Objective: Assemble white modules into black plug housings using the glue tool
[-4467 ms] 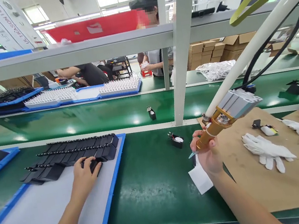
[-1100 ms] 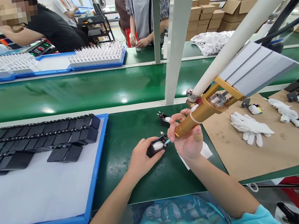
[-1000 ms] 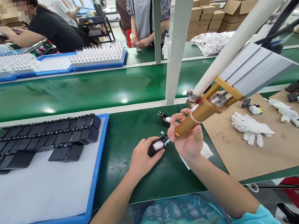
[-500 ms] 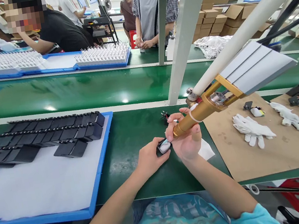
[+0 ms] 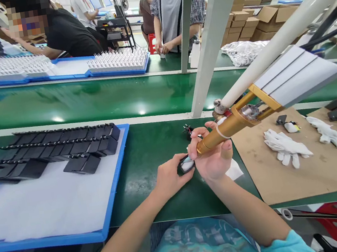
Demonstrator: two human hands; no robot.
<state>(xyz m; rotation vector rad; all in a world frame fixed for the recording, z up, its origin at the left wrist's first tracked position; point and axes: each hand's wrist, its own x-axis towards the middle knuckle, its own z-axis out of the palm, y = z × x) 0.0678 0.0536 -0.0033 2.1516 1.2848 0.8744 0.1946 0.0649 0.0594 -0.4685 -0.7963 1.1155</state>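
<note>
My left hand [image 5: 170, 177] is closed around a small black case [image 5: 187, 164] with a white part inside, low over the green bench. My right hand [image 5: 210, 159] is wrapped around the lower end of a gold cylindrical tool [image 5: 216, 136], palm up, its fingers close beside the case. The tool slants up to the right, with a grey finned body [image 5: 301, 75] on top. My fingers hide its tip, so I cannot tell whether it touches the case. Just behind my right fingers lies a small black part with wires [image 5: 188, 130]. White paper [image 5: 234, 169] lies by my right wrist.
A blue-rimmed tray [image 5: 119, 178] with rows of black cases [image 5: 62, 142] stands at left. White gloves [image 5: 287, 147] lie on cardboard [image 5: 270, 184] at right. A white slanting pole [image 5: 260, 56] and a metal post [image 5: 206, 39] rise ahead. People work across the green conveyor [image 5: 87, 100].
The view has shifted slightly. My hands keep their hold on the black case and the gold tool, almost in the same place. Across the line, a person in black has moved an arm.
</note>
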